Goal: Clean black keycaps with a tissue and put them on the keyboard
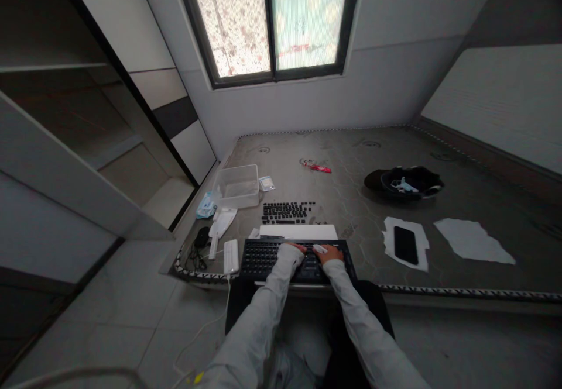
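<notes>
A black keyboard (pixel 259 260) lies across the near edge of the bed, just above my knees. My left hand (pixel 297 250) rests on its middle, fingers lying over the keys and partly hidden by the sleeve. Over the right part of the keyboard, my right hand (pixel 331 254) has its fingers closed on a small white tissue (pixel 319 248), pressed to the board. Directly behind is a white flat board or sheet (pixel 298 232). Loose black keycaps (pixel 285 210) stand in rows beyond it.
Left: clear plastic bin (pixel 237 187), white packet (pixel 266 183), blue-white packet (pixel 205 206), white power strip (pixel 230 257), black cable (pixel 200 243). Right: phone (pixel 405 245) on paper, another paper sheet (pixel 474 240), dark cap (pixel 380 183). A red wrapper (pixel 321 168) lies farther back.
</notes>
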`<state>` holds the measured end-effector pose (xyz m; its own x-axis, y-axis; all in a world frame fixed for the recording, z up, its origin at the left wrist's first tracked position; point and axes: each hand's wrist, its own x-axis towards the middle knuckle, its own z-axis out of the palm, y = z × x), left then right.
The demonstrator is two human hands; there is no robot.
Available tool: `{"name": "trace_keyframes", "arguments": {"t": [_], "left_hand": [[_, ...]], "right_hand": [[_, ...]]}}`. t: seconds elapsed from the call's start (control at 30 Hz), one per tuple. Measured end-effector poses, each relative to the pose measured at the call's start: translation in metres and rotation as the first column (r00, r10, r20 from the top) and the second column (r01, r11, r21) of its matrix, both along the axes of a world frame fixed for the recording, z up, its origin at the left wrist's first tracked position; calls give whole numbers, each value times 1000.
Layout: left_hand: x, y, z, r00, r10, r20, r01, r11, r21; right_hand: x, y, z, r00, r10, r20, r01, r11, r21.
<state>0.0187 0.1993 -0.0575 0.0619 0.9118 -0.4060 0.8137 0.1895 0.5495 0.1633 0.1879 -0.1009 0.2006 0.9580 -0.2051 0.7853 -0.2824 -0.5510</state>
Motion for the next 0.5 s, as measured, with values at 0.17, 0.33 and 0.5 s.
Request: {"name": "trace_keyframes", "arguments": {"t": [0.17, 0.33, 0.5], "left_hand": [[2, -3, 2, 1000, 9, -6, -9, 1000, -25], [1, -7, 6, 999, -22, -30, 22, 1000, -18], [-1, -2, 11, 992, -96, -78, 96, 995, -6]], "right_hand": [[0, 2, -2, 1000, 11, 23, -11, 1000, -27], [0, 4, -3, 998, 26, 51, -23, 998, -54], [0, 7, 0, 996, 40, 78, -33, 995, -89]]}}
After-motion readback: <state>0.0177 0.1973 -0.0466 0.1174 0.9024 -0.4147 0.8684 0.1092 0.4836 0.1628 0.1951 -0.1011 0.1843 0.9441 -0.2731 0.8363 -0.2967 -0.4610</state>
